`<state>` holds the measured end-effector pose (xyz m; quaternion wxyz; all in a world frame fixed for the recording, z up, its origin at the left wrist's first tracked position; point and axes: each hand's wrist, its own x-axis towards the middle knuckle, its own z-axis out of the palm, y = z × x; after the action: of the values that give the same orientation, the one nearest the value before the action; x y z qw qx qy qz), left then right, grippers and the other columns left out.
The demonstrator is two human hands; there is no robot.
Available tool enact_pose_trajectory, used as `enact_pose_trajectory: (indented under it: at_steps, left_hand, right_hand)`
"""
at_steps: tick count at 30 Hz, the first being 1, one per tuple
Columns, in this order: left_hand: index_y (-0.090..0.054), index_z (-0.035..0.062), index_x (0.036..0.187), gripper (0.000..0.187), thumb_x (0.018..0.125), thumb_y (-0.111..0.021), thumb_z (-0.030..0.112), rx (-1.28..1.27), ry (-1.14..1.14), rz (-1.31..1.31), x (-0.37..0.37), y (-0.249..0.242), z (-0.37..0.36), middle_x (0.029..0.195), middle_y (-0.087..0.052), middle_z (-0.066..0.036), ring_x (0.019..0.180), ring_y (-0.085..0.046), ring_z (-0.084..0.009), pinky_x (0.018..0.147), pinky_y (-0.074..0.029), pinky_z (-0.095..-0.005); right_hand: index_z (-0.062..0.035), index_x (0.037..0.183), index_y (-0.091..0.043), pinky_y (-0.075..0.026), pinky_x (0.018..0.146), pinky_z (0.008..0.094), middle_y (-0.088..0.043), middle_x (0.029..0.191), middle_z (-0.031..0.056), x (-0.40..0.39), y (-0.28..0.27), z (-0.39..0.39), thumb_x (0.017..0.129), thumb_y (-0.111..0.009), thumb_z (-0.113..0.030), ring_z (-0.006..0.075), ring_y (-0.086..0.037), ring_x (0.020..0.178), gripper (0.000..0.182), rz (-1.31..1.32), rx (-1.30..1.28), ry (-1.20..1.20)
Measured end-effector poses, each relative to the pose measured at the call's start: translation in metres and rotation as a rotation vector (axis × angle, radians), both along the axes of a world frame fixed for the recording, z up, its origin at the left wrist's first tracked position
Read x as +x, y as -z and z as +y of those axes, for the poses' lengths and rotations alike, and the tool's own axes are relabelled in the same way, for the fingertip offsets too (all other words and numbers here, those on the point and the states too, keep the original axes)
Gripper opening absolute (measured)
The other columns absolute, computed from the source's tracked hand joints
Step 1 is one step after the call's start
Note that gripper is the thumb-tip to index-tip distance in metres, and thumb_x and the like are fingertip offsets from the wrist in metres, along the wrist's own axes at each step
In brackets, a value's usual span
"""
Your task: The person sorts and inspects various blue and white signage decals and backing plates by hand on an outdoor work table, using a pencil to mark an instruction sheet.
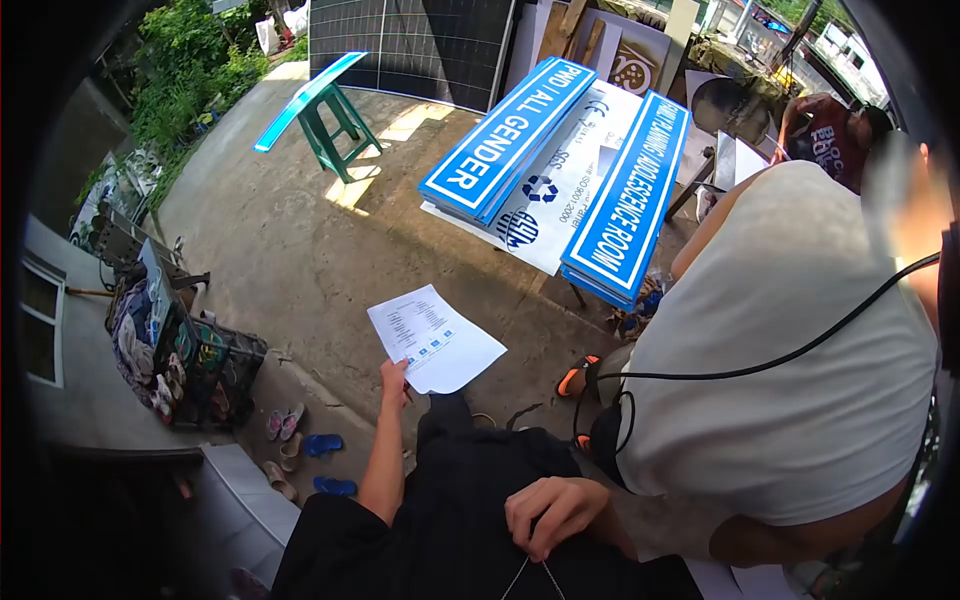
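Note:
My left hand (394, 380) is stretched forward, closed on the near left edge of a printed sheet of paper (440, 345). Small lines of text and a row of little blue pictures show on the sheet; the words are too small to read. Close to my chest, my right hand (556, 512) has its fingers curled around a thin chain (531, 572), which forms a peak beneath them. Ahead, blue signs (510, 140) reading "PWD / ALL GENDER" lie stacked beside more blue signs (630, 200) reading "FAMILY PLANNING / ADOLESCENCE ROOM".
A person in a white shirt (780, 350) bends close on my right, a black cable (760, 372) across their back. Another person (835, 140) is beyond. A green stool (335, 130) carries a blue-edged board (312, 98). Slippers (322, 445) and a loaded rack (220, 370) stand left.

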<state>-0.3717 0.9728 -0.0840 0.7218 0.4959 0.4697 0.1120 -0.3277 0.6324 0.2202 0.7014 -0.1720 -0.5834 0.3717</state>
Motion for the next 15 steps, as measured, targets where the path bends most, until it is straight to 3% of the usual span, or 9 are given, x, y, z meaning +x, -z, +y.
enact_pose_trajectory:
  at_steps: [3,4,7,8,11,15]
  left_hand:
    - [-0.057,-0.0089,0.107,0.024,0.086,-0.056,0.003,-0.008,0.018,-0.033,0.032,0.019,0.064,0.086,-0.065,-0.012,0.065,-0.059,-0.0171,0.055,-0.046,-0.0303]
    - [-0.058,-0.006,0.105,0.022,0.085,-0.057,0.003,-0.044,0.025,-0.004,0.041,0.014,0.084,0.08,-0.063,-0.008,0.054,-0.053,-0.0133,0.045,-0.04,-0.0277]
    - [-0.059,-0.0016,0.101,0.017,0.085,-0.057,0.005,-0.043,0.155,0.053,0.073,0.005,0.126,0.072,-0.061,-0.004,0.045,-0.046,-0.0105,0.038,-0.031,-0.0251]
    - [-0.059,-0.0005,0.099,0.016,0.085,-0.057,0.006,-0.061,0.158,0.047,0.092,0.009,0.136,0.07,-0.06,-0.003,0.044,-0.045,-0.0101,0.037,-0.029,-0.0247]
    - [-0.059,0.0019,0.096,0.013,0.085,-0.057,0.008,-0.097,0.218,0.119,0.092,0.022,0.159,0.065,-0.057,-0.002,0.041,-0.042,-0.0095,0.035,-0.026,-0.0241]
    - [-0.058,0.0039,0.096,0.012,0.086,-0.056,0.008,-0.094,0.286,0.19,0.13,0.032,0.159,0.06,-0.053,-0.001,0.038,-0.04,-0.0099,0.034,-0.025,-0.0244]
  right_hand:
    - [0.0024,0.085,-0.067,-0.045,0.066,0.0349,-0.061,0.088,0.0121,0.017,-0.007,0.058,0.086,-0.065,-0.006,0.0259,-0.059,0.079,0.009,-0.027,-0.021,0.093]
    - [0.0019,0.088,-0.067,-0.045,0.069,0.0356,-0.061,0.09,0.0122,0.022,-0.015,0.076,0.089,-0.061,-0.005,0.0267,-0.059,0.081,0.009,-0.06,-0.021,0.138]
    - [0.001,0.093,-0.066,-0.045,0.073,0.0367,-0.061,0.091,0.0118,0.039,-0.034,0.12,0.091,-0.057,-0.006,0.0267,-0.059,0.081,0.011,-0.108,-0.118,0.225]
    - [-0.0014,0.096,-0.064,-0.045,0.076,0.035,-0.06,0.093,0.0082,0.045,-0.036,0.134,0.091,-0.055,-0.006,0.0244,-0.057,0.086,0.011,-0.123,-0.138,0.291]
    - [-0.0035,0.093,-0.065,-0.045,0.077,0.0362,-0.06,0.093,0.008,0.056,-0.043,0.168,0.09,-0.056,-0.006,0.0257,-0.057,0.087,0.01,-0.173,-0.129,0.484]
    - [-0.006,0.093,-0.065,-0.044,0.077,0.0364,-0.06,0.096,0.006,0.061,-0.053,0.191,0.09,-0.054,-0.006,0.0267,-0.057,0.088,0.011,-0.24,-0.237,0.564]
